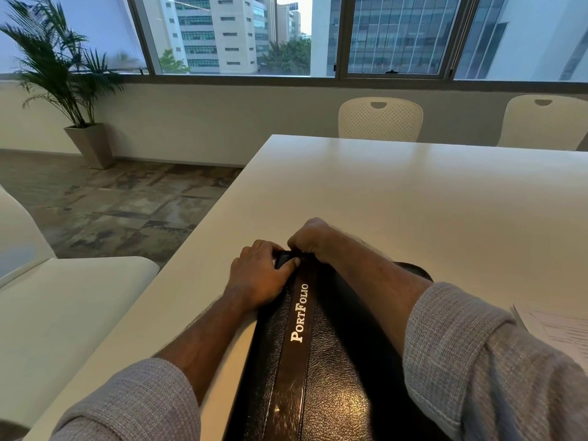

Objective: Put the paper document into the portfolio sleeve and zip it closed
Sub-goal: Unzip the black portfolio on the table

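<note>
One white tabletop (397,198) carries everything, its left edge running away from the viewer; one black portfolio (321,361) lies lengthwise on the near part of it, its far end between the two hands, probably so that the zip can be worked there; a sheaf of paper (553,332) waits at the near right edge, outside the portfolio, so the filing looks not yet done; the left hand (257,278) presses and pinches the far end to steady it; the right hand (310,238) is clenched just beyond, seemingly on the zip pull, though that is hidden.
</note>
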{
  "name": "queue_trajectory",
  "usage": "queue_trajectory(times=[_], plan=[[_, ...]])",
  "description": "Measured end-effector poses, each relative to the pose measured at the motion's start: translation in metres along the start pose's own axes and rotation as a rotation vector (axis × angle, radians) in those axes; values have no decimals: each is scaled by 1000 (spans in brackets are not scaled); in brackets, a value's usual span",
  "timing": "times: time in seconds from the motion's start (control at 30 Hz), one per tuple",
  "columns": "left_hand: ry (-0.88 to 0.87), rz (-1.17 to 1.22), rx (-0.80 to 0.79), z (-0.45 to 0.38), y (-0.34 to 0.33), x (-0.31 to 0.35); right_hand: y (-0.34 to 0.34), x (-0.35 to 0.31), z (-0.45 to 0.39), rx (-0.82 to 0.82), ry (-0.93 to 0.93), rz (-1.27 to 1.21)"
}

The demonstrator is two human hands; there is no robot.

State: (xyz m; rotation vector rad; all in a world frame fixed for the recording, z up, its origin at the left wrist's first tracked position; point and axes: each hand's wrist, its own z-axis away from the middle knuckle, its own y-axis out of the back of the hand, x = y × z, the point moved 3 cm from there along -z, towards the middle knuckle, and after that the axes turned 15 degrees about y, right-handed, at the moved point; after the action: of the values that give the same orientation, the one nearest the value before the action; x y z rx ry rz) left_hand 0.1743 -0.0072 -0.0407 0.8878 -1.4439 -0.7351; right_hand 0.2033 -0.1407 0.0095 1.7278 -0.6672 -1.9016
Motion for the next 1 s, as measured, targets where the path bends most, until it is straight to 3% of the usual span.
queue_trajectory(times=[0.13,1.0], plan=[[-7,4,8,1,1,2,14,16,0,81,-2,54],[8,12,12,-2,-2,-1,76,72,27,178,-78,61]])
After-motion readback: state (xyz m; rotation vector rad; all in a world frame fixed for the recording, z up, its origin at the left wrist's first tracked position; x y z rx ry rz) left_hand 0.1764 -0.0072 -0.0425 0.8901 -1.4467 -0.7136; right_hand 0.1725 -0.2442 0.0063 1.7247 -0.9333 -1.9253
